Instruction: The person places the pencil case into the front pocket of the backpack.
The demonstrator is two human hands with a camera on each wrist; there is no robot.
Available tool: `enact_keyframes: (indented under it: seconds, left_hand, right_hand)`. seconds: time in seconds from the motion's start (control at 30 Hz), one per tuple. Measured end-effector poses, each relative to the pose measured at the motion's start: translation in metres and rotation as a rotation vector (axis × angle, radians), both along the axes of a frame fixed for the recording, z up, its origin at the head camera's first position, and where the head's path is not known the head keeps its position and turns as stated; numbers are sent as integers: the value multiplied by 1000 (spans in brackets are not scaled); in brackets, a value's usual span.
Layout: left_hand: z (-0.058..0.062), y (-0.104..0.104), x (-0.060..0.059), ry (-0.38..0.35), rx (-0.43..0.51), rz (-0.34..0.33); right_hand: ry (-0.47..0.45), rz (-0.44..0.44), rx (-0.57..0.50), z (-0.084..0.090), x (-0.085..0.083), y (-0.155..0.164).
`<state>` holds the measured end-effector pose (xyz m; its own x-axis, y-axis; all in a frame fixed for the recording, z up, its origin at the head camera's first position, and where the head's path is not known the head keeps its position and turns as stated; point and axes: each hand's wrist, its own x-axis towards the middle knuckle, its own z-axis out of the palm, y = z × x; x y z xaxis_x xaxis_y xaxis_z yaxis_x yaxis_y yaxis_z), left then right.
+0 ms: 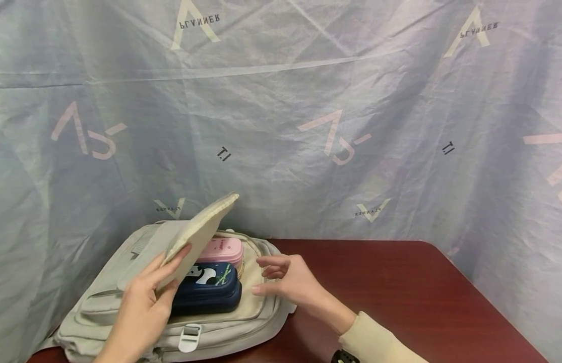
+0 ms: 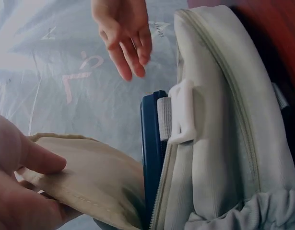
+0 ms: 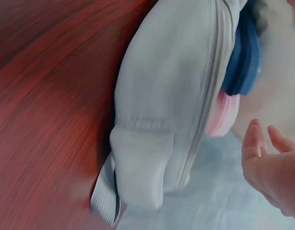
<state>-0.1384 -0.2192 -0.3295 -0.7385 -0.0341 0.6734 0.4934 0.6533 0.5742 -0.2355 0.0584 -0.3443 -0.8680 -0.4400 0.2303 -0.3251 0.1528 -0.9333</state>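
Observation:
A pale grey-beige backpack (image 1: 104, 257) lies on the table with its front pocket open. My left hand (image 1: 146, 302) grips the edge of the raised pocket flap (image 1: 201, 229), thumb on one face and fingers on the other. Under the flap, inside the pocket, sit a navy pencil case (image 1: 217, 292) with a panda on its lid and a pink case (image 1: 231, 247) behind it. The flap partly covers both. To the right of the cases hovers my right hand (image 1: 292, 280), fingers loosely bent and holding nothing. In the right wrist view, the pink case (image 3: 224, 115) lies beside the navy one.
The dark red wooden table (image 1: 376, 292) extends to the right of the backpack. Behind it hangs a grey printed cloth (image 1: 271, 101). A white plastic buckle (image 1: 190, 338) sits on the bag's near side, and a strap (image 3: 106, 191) hangs at one end.

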Motion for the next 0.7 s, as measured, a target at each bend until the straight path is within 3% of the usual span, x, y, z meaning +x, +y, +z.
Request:
enact_keyframes:
  seconds: [0.13, 0.33, 0.53, 0.7]
  left_hand:
    - [-8, 9, 1, 106, -96, -7]
    - [-25, 30, 2, 311, -318, -17]
    - [-43, 42, 7, 316, -468, -91]
    - [-55, 47, 4, 356, -622, -89]
  right_hand:
    - [-26, -14, -10, 3, 5, 25]
    - [-52, -78, -31, 8, 13, 63]
    - [-30, -78, -35, 3, 18, 94]
    - [35, -125, 28, 5, 17, 117]
